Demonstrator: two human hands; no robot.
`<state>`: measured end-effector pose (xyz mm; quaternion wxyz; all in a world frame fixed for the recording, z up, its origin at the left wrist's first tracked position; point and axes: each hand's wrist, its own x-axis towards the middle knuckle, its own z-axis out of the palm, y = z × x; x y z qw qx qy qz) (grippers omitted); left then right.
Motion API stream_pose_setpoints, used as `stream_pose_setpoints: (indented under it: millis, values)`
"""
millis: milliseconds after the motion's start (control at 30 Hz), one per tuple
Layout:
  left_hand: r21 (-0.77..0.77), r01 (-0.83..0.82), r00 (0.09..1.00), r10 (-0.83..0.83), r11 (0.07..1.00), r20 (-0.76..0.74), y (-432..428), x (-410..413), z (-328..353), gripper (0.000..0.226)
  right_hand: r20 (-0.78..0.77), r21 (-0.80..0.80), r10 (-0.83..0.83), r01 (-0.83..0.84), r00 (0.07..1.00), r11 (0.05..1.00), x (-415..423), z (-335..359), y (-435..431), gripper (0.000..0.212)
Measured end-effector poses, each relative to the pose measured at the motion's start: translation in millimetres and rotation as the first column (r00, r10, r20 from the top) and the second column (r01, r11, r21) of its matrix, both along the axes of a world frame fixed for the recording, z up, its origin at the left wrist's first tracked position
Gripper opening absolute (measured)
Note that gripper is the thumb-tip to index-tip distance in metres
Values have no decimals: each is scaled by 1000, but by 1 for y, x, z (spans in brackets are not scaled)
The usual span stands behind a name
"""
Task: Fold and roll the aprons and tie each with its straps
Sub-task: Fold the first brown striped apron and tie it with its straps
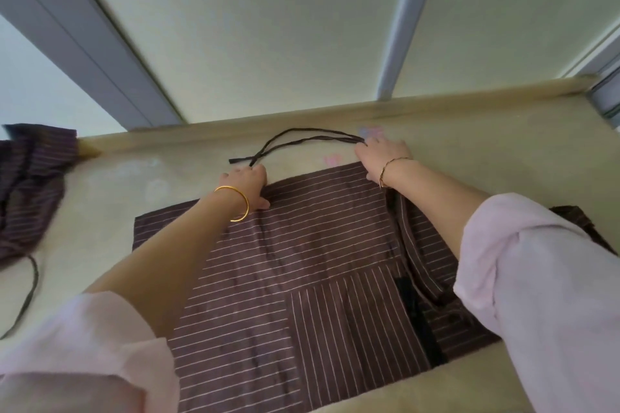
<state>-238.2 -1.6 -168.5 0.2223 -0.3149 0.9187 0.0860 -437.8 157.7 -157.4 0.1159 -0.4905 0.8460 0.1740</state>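
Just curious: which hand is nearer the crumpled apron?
Left. Left hand: right of the crumpled apron, on the spread apron. Right hand: farther right, by the straps.

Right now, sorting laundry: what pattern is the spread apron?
The apron is brown with thin pale stripes; head view.

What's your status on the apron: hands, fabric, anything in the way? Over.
Left hand pressing far edge of apron; right hand touching the straps, grip unclear. Apron flat, unrolled. Second apron heaped left, clear.
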Motion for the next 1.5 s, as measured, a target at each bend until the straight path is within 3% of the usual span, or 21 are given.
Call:
stream_pose_setpoints:
  millis: [133, 267, 400, 500, 567, 633, 700, 833, 1000, 1133, 1233, 1300, 1400, 1500]
  values:
    - [142, 45, 997, -53, 989, 57, -7, -2, 4, 38, -14, 58, -12, 12, 1000, 998, -8, -2, 1, 39]
    - [157, 61, 997, -67, 986, 33, -12, -3, 16, 25, -107, 90, 29, -20, 994, 996, -12, 4, 7, 29]
    - [-144, -15, 943, -34, 989, -331, -11, -3, 33, 16, -199, -274, -131, 73, 971, 959, -10, 23, 24, 21]
    - [-418, 132, 808, -342, 899, -480, -6, 10, 51, 17, -263, -467, -241, 95, 934, 879, -4, 44, 46, 17]
    - [-528, 320, 710, -568, 787, -416, 1, 31, 58, 36, -274, -523, -291, 112, 917, 845, 11, 54, 69, 22]
    - [-473, 530, 706, -675, 704, -214, 18, 55, 57, 44, -285, -513, -319, 138, 904, 847, 38, 53, 98, 26]
    - [-323, 664, 712, -702, 675, -2, 43, 72, 54, 36, -283, -444, -350, 201, 893, 873, 67, 40, 122, 23]
    - [-17, 679, 726, -668, 734, 164, 84, 91, 34, 34, -215, -287, -371, 305, 903, 908, 112, 6, 157, 10]
    - [130, 573, 718, -573, 809, 396, 104, 90, 21, 30, -230, -290, -383, 313, 895, 904, 132, 3, 178, 19]
    - [85, 547, 672, -497, 833, 549, 102, 81, 22, 30, -257, -453, -399, 255, 880, 854, 134, 7, 194, 33]
    - [-46, 507, 633, -335, 861, 698, 90, 83, 17, 26, -254, -433, -416, 282, 873, 856, 138, 3, 204, 34]
    - [-192, 453, 658, -181, 871, 730, 81, 91, 16, 24, -247, -383, -406, 297, 880, 875, 141, -7, 205, 32]
    - [-385, 429, 652, 14, 817, 758, 79, 96, 19, 23, -205, -280, -391, 329, 897, 902, 148, -12, 200, 20]
    - [-508, 484, 675, 66, 713, 735, 84, 97, 18, 20, -154, -227, -431, 392, 889, 891, 148, -10, 194, 24]
